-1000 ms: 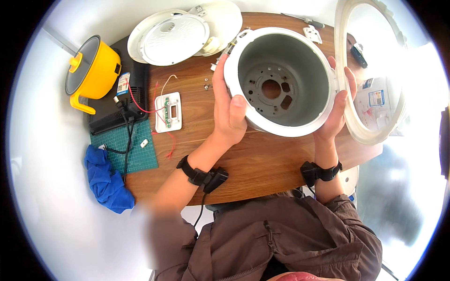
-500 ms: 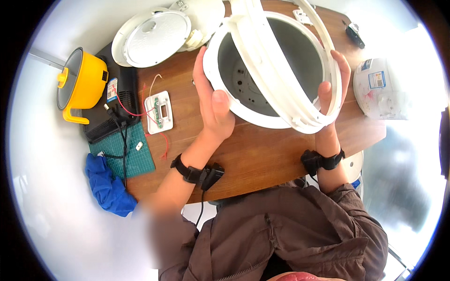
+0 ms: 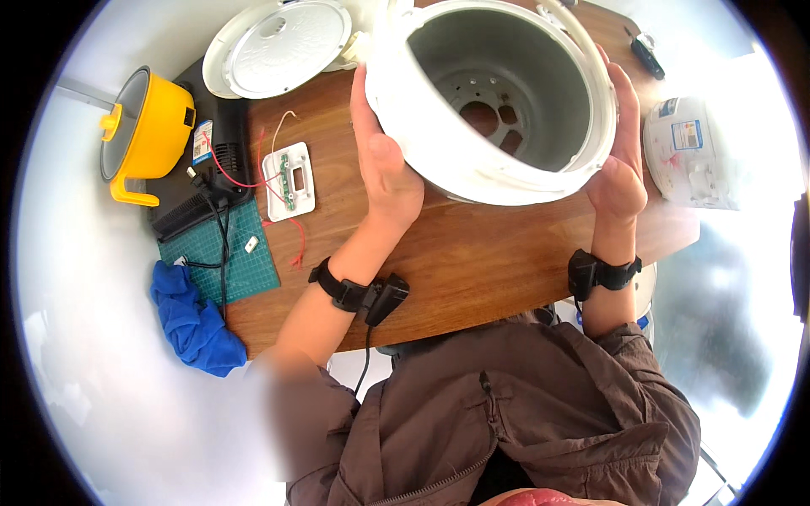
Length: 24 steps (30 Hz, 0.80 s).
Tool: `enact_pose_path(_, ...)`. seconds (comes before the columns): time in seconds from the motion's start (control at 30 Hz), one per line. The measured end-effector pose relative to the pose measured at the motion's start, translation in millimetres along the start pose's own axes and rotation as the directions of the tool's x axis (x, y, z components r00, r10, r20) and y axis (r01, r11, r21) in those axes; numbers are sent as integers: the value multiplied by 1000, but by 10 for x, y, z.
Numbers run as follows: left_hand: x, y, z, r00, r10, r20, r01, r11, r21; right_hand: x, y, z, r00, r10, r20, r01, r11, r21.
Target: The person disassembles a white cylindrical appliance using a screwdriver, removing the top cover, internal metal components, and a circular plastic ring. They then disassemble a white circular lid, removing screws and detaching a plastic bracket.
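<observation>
A white rice cooker housing [image 3: 498, 187] with a grey inner wall is tilted between my hands, its opening turned partly toward me. Holes and a round cut-out [image 3: 478, 118] show in its bottom. My left hand [image 3: 388, 173] grips the left side, thumb toward me and fingers along the wall. On the other side my right hand [image 3: 620, 177] is closed round the right edge, its fingers partly hidden behind the rim. A white ring [image 3: 582, 34] runs along the far right of the opening; whether it is seated on the housing I cannot tell.
At the back left lies a white lid [image 3: 291, 46]. Nearer are a white panel with a circuit board and red wires [image 3: 288, 181], a yellow pot [image 3: 156, 139], a black device [image 3: 224, 139], a green cutting mat [image 3: 253, 274] and blue cloth [image 3: 198, 329]. Right: a clear-and-white container [image 3: 683, 160].
The white ring no longer stands slantwise across the opening. The housing has tilted, showing more of its bottom, and my right hand has moved slightly right and nearer.
</observation>
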<state>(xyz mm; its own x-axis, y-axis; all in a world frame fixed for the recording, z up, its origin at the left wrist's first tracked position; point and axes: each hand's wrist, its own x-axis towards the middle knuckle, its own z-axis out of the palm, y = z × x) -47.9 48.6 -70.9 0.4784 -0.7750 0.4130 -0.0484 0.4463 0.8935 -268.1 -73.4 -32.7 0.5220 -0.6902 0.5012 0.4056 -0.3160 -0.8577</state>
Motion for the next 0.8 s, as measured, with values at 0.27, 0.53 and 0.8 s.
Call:
enact_pose_path(0.27, -23, -61, 19, 999, 41, -11, -41, 999, 30, -57, 67, 120, 995, -25, -99, 11, 990, -141)
enact_pose_path(0.53, 9, 113, 115, 1000, -4, -10, 3, 999, -48, -123, 131, 194, 949, 103, -297, -96, 995, 39)
enact_pose_path(0.8, 630, 636, 166, 935, -353, -42, 319, 884, -342, 473, -394, 130, 976, 136, -171, -134, 991, 25)
